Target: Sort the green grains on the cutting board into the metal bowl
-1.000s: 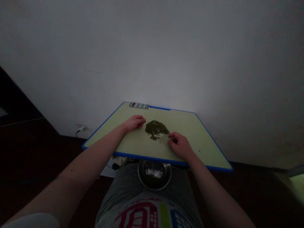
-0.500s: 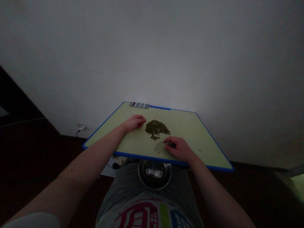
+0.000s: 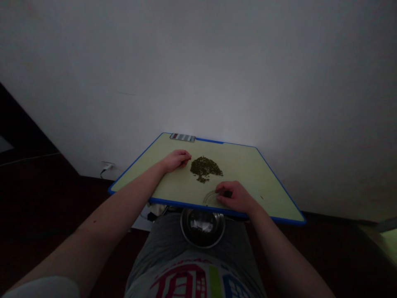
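A loose heap of small green-brown grains (image 3: 204,166) lies in the middle of the pale yellow-green tabletop (image 3: 242,163). My left hand (image 3: 177,160) rests just left of the heap, fingers curled together; whatever they hold, if anything, is hidden. In my right hand (image 3: 235,196), pinched between thumb and fingers, is a clear protractor (image 3: 211,198). Its curved edge shows left of the fingertips, flat or nearly flat on the tabletop, close to the front edge and below the heap. A tiny dark speck (image 3: 206,205) lies at the protractor's near side.
A metal bowl (image 3: 202,244) sits on my lap under the table's blue front rim (image 3: 176,203). A phone (image 3: 182,137) lies at the far left edge. Right of my right hand is a thin dark sliver (image 3: 261,197). A wall (image 3: 211,82) stands behind the table.
My right hand has drawn the protractor slightly towards me, away from the heap, and the speck is nearer the front edge. My left hand stays where it was.
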A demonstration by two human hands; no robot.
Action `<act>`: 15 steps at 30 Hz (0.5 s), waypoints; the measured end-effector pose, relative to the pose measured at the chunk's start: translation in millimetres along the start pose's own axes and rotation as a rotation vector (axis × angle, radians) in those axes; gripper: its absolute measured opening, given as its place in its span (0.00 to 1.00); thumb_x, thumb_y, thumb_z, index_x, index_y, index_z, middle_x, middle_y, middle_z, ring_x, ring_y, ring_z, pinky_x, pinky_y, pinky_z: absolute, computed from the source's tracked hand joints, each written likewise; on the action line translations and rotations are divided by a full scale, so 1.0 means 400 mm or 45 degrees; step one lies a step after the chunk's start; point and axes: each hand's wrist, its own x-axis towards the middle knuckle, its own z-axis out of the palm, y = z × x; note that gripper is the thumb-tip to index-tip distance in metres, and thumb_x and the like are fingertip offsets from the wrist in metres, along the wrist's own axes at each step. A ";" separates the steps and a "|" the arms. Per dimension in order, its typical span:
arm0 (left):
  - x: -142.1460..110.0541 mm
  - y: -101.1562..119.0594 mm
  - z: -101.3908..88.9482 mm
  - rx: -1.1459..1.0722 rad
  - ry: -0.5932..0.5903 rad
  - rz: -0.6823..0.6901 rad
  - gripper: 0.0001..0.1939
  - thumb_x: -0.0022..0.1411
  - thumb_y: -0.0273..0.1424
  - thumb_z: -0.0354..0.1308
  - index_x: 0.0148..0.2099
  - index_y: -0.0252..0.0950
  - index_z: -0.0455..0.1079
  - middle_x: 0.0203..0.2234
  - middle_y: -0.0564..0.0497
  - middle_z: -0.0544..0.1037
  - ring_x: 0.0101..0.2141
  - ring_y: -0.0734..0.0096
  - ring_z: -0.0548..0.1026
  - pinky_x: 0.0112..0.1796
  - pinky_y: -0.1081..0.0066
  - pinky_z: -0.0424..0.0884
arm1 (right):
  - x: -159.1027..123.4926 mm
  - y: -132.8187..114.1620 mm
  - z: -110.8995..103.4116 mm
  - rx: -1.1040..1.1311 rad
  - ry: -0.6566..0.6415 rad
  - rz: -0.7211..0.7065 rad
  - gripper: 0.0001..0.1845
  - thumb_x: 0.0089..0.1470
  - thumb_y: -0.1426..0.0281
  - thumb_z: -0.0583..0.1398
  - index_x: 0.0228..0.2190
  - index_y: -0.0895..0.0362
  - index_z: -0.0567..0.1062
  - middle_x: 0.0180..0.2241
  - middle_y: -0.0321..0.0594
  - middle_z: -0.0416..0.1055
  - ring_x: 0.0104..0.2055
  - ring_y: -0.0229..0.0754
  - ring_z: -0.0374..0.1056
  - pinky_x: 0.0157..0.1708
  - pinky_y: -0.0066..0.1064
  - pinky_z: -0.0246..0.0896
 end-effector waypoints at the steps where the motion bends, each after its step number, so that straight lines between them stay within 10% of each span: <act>1: -0.001 0.001 0.001 -0.006 -0.001 -0.002 0.09 0.48 0.34 0.58 0.27 0.32 0.64 0.13 0.57 0.64 0.14 0.82 0.61 0.17 0.77 0.54 | 0.000 0.000 0.000 0.003 -0.002 -0.008 0.08 0.45 0.71 0.58 0.31 0.58 0.72 0.22 0.35 0.67 0.24 0.34 0.62 0.24 0.24 0.57; 15: -0.003 0.002 0.000 0.014 -0.033 0.023 0.09 0.50 0.34 0.57 0.27 0.32 0.64 0.13 0.56 0.64 0.14 0.81 0.61 0.16 0.77 0.54 | 0.001 0.010 0.004 -0.026 0.049 -0.008 0.08 0.45 0.70 0.58 0.31 0.59 0.71 0.22 0.35 0.68 0.24 0.34 0.63 0.25 0.25 0.57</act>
